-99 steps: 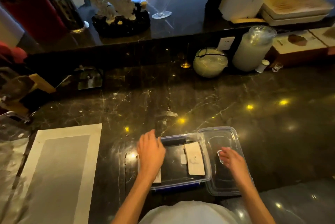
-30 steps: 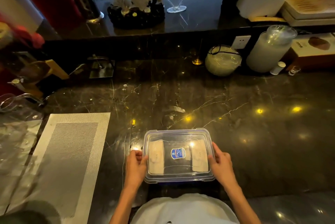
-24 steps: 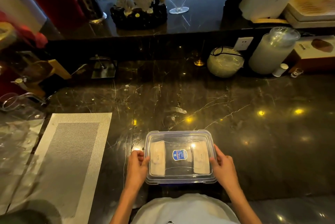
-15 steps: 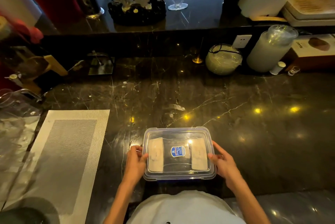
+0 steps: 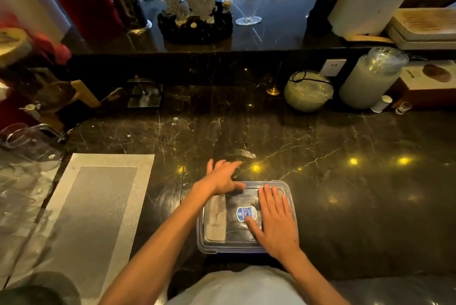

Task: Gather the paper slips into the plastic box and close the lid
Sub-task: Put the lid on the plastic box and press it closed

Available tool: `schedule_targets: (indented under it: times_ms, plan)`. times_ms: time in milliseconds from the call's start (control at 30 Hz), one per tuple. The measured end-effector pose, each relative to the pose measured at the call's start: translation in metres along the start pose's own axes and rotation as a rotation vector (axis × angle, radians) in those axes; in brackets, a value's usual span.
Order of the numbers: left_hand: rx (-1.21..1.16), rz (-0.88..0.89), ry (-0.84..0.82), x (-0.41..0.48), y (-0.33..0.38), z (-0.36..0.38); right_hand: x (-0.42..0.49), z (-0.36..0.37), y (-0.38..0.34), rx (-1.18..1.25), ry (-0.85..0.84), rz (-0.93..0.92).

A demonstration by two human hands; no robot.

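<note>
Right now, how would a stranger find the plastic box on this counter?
Start at the dark marble counter. Its near edge holds the plastic box, right of the grey placemat. Alone it has a clear lid with a blue sticker.

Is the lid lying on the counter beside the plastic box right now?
No, the lid sits on top of the plastic box, with the right hand flat on it.
</note>
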State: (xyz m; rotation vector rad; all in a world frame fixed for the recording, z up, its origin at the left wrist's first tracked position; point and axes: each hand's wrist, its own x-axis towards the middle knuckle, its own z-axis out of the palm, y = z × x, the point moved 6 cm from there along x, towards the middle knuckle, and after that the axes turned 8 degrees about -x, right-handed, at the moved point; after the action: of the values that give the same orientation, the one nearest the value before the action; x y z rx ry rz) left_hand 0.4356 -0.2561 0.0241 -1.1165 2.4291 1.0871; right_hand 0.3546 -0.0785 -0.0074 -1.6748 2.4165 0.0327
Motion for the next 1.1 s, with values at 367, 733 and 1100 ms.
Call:
schedule_targets:
  times_ms: [367, 733, 1100]
  plan:
    - [-0.107, 0.120, -0.211, 0.025, -0.006, 0.020, -0.002, 0.007, 0.000, 0.033, 0.009, 0.027]
    - [-0.102, 0.173, 0.014, 0.015, 0.004, 0.017, -0.001, 0.006, 0.001, 0.039, 0.041, 0.015]
    - [0.058, 0.362, 0.516, -0.075, 0.009, 0.038, -0.015, -0.024, 0.011, 0.475, 0.026, -0.069]
